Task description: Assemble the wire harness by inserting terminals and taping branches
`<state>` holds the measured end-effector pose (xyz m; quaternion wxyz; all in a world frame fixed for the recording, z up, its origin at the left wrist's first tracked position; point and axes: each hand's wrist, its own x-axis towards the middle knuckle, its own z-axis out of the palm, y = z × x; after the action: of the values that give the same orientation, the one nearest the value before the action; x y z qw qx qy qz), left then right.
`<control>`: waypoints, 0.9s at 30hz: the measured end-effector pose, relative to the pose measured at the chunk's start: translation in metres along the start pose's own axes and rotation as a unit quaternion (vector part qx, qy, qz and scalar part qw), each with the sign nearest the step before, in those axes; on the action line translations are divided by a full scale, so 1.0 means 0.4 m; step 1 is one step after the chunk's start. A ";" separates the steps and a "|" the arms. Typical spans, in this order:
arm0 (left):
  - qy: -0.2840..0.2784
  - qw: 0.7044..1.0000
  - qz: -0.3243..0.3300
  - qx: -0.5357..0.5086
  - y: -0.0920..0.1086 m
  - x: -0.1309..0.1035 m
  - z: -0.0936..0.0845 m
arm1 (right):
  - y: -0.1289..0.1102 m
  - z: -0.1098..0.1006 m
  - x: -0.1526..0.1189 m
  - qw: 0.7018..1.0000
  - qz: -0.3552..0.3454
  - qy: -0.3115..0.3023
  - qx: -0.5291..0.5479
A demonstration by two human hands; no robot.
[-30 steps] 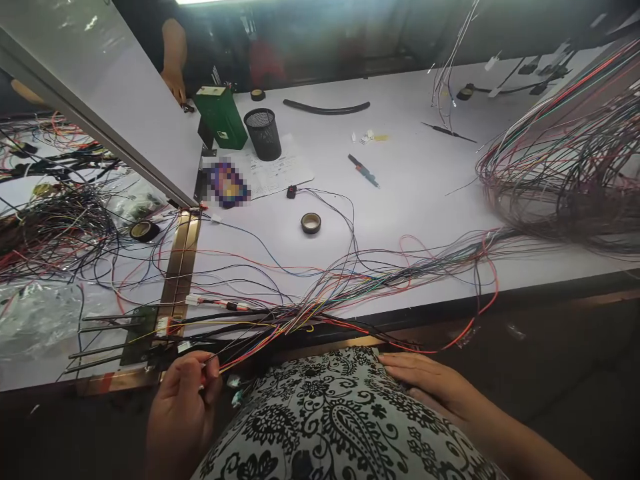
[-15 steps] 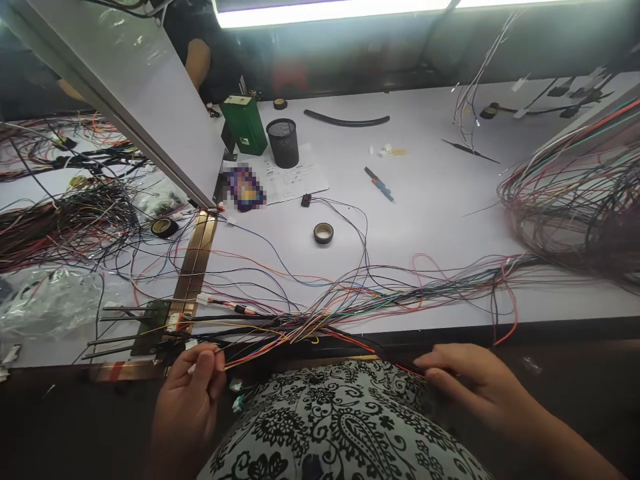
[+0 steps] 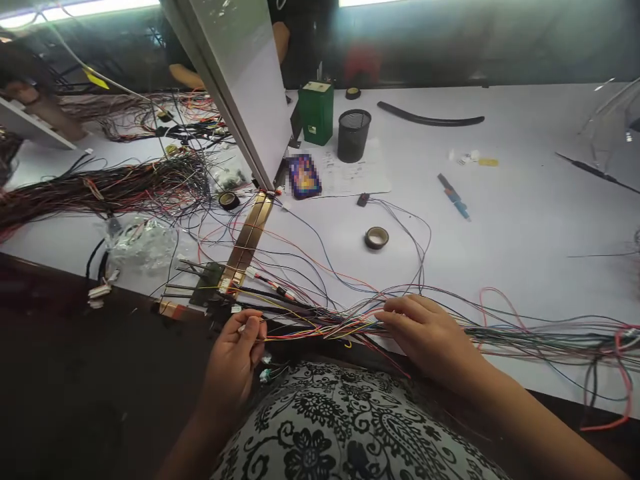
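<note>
My left hand [image 3: 239,353] is closed in a pinch at the table's front edge. A small white connector [image 3: 243,329] shows between its thumb and fingers, and thin red and yellow wires [image 3: 295,335] run from there to the right. Over the long wire bundle [image 3: 345,320] lies my right hand [image 3: 427,333], palm down, with thumb and fingers drawn together on wires. Its fingertips partly hide which wires they hold. Left of the bundle, white connectors and black sleeved wires sit by a dark green plate with metal prongs [image 3: 207,285].
A tape roll [image 3: 377,237], blue cutter [image 3: 455,198], mesh cup [image 3: 353,137] and green box [image 3: 317,113] stand on the white table. A divider panel [image 3: 245,80] rises at left, with a wire heap [image 3: 165,180] and plastic bag [image 3: 145,247] beyond. Another person's arm [image 3: 186,75] shows behind.
The view has turned left, so the table's things appear farther right. My right hand has moved from the front edge up and left onto the wire bundle. My left hand keeps its pinch.
</note>
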<state>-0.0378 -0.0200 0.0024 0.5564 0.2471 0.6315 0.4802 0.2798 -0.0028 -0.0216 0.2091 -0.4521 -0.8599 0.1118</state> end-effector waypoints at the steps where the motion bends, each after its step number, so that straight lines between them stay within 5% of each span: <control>1: -0.003 1.000 -0.001 -0.002 0.000 -0.001 -0.001 | 0.000 0.007 0.003 1.000 -0.007 -0.010 -0.008; 13: -0.010 0.998 -0.006 0.061 -0.005 0.034 -0.014 | 0.040 -0.008 -0.107 0.997 0.075 -0.024 0.000; 20: -0.025 0.985 0.006 0.173 -0.007 0.046 -0.047 | 0.000 0.016 -0.084 0.999 0.038 0.006 0.037; 23: -0.004 0.945 0.077 0.318 -0.016 0.044 -0.059 | -0.024 0.032 -0.054 0.998 0.004 0.004 0.067; 27: 0.057 0.813 0.247 0.525 -0.024 0.040 -0.067 | -0.040 0.047 -0.041 0.996 -0.009 -0.011 0.091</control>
<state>-0.0652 -0.0195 -0.0155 0.1684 0.6214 0.7357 0.2103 0.2679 -0.0255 -0.0363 0.2411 -0.4220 -0.8524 0.1930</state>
